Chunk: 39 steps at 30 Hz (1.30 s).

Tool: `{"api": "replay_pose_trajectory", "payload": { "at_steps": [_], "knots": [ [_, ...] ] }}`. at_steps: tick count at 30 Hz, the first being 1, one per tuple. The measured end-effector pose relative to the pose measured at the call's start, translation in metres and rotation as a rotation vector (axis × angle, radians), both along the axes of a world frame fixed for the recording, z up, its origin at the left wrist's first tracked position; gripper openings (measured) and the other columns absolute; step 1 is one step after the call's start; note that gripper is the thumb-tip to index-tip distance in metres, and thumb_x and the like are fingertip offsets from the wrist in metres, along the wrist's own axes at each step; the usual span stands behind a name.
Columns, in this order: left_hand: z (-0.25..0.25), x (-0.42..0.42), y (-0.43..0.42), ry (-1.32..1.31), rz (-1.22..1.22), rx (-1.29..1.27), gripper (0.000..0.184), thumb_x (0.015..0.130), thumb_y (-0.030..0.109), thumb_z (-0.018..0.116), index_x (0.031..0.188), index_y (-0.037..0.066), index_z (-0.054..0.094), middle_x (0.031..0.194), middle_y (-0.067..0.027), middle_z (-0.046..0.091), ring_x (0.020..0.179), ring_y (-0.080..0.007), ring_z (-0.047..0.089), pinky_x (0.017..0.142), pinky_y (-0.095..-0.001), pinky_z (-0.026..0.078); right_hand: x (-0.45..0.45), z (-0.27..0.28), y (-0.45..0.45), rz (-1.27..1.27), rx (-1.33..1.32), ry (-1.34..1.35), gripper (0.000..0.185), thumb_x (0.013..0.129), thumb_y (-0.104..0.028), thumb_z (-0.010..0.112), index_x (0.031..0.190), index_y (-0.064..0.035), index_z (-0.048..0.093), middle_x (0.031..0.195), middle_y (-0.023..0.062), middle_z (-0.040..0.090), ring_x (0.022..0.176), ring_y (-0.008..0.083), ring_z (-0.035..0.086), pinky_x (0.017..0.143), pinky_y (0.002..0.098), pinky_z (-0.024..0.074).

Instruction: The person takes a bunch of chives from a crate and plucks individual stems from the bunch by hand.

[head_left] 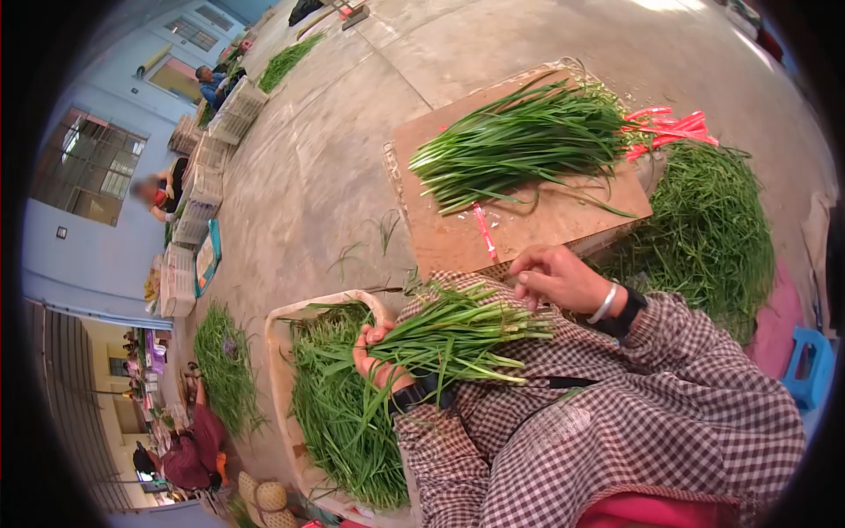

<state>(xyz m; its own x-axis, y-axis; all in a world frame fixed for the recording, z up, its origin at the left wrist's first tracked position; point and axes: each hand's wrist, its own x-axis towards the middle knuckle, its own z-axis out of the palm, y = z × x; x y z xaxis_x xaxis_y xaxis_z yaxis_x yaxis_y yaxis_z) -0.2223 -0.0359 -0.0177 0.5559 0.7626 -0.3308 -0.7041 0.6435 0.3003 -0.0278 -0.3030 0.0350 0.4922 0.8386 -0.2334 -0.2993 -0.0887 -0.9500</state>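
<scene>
A loose bunch of long green leafy stalks, like garlic chives (466, 330), lies across my checked lap with its pale stem ends to the right. My left hand (380, 359) wraps round the leafy part of this bunch. Just above the stem ends hovers my right hand (563, 280), its fingers loosely bent and slightly apart, with nothing visible in them. A larger bunch of chives (528, 141) rests on a brown board (440, 251) in front of me. One red strip (484, 231) lies on the board near it.
Red strips (673, 128) lie at the board's far right corner. Heaps of chives (704, 220) stand to the right, with a blue stool (805, 365) behind. A white-rimmed tub (280, 378) of greens sits at my left. Other people sit by white crates (238, 110) along the wall.
</scene>
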Motion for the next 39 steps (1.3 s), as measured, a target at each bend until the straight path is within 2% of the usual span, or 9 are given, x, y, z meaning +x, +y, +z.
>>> {"api": "replay_pose_trajectory", "payload": {
  "at_steps": [2,6,11,17,18,25,27,34,39],
  "knots": [
    [0.002,0.000,-0.002,0.043,0.015,0.040,0.018,0.088,0.015,0.041,0.079,0.002,0.049,0.061,-0.0014,0.044,0.061,-0.0169,0.050,0.078,-0.0388,0.047,-0.004,0.008,-0.009,-0.083,-0.008,-0.556,0.021,0.082,-0.011,0.063,0.098,0.0010,0.056,0.084,0.0049,0.062,0.067,0.0116,0.059,0.059,0.0248,0.0489],
    [0.001,-0.001,-0.003,0.081,0.008,0.103,0.022,0.091,0.016,0.037,0.073,0.004,0.044,0.061,-0.0019,0.044,0.061,-0.0168,0.048,0.083,-0.0398,0.044,-0.023,0.041,-0.004,-0.033,0.227,-1.171,0.025,0.071,-0.017,0.070,0.091,-0.0057,0.060,0.091,0.0109,0.058,0.070,0.0251,0.061,0.059,0.0357,0.0503],
    [0.015,0.000,-0.016,0.096,0.067,0.129,0.017,0.091,0.014,0.041,0.084,0.001,0.049,0.065,-0.0041,0.048,0.063,-0.0184,0.051,0.084,-0.0432,0.047,-0.027,0.012,0.021,0.104,-0.084,-1.471,0.015,0.072,-0.015,0.067,0.083,-0.0080,0.060,0.086,0.0104,0.058,0.072,0.0272,0.061,0.059,0.0376,0.0492],
    [0.003,-0.013,-0.003,-0.174,-0.162,0.099,0.024,0.092,0.023,0.049,0.099,0.002,0.058,0.079,-0.0061,0.058,0.084,-0.0218,0.057,0.094,-0.0456,0.042,-0.005,0.016,0.028,0.153,0.124,-0.651,0.014,0.075,-0.013,0.065,0.080,-0.0002,0.064,0.073,0.0127,0.062,0.067,0.0233,0.061,0.062,0.0321,0.0481],
    [0.007,-0.014,-0.005,-0.132,-0.132,0.057,0.023,0.091,0.023,0.050,0.099,0.003,0.058,0.079,-0.0059,0.058,0.084,-0.0217,0.057,0.095,-0.0460,0.041,-0.001,0.018,0.029,0.191,0.070,-0.573,0.016,0.079,-0.010,0.064,0.083,0.0047,0.062,0.074,0.0092,0.063,0.068,0.0120,0.057,0.064,0.0277,0.0467],
    [-0.003,-0.016,0.000,0.088,-0.055,0.176,0.021,0.090,0.025,0.055,0.100,0.007,0.059,0.078,-0.0023,0.056,0.079,-0.0190,0.055,0.095,-0.0474,0.040,0.008,0.011,0.027,0.255,0.053,-0.446,0.016,0.083,-0.011,0.061,0.085,0.0042,0.061,0.070,0.0029,0.058,0.065,0.0086,0.051,0.061,0.0254,0.0446],
    [-0.006,-0.017,0.002,0.111,-0.046,0.121,0.021,0.090,0.025,0.054,0.100,0.007,0.058,0.076,-0.0019,0.055,0.078,-0.0188,0.054,0.094,-0.0474,0.040,0.011,0.017,0.021,0.359,-0.013,-0.162,0.016,0.085,-0.013,0.060,0.088,0.0025,0.060,0.071,-0.0012,0.057,0.064,0.0060,0.049,0.059,0.0232,0.0429],
    [-0.009,-0.017,0.003,0.023,-0.161,0.243,0.020,0.091,0.024,0.053,0.098,0.006,0.055,0.075,-0.0040,0.053,0.076,-0.0192,0.053,0.091,-0.0460,0.041,0.019,0.011,0.006,0.496,0.143,-0.218,0.016,0.087,-0.016,0.060,0.087,0.0005,0.058,0.069,-0.0037,0.053,0.060,0.0032,0.046,0.054,0.0201,0.0401],
    [0.004,-0.011,-0.003,0.104,-0.080,0.111,0.020,0.092,0.025,0.051,0.098,0.006,0.055,0.074,-0.0028,0.052,0.078,-0.0197,0.052,0.090,-0.0447,0.041,0.034,-0.006,-0.045,0.298,0.083,0.217,0.010,0.086,-0.010,0.057,0.086,-0.0001,0.056,0.065,-0.0017,0.048,0.054,0.0042,0.039,0.047,0.0191,0.0313]
  ]
}}
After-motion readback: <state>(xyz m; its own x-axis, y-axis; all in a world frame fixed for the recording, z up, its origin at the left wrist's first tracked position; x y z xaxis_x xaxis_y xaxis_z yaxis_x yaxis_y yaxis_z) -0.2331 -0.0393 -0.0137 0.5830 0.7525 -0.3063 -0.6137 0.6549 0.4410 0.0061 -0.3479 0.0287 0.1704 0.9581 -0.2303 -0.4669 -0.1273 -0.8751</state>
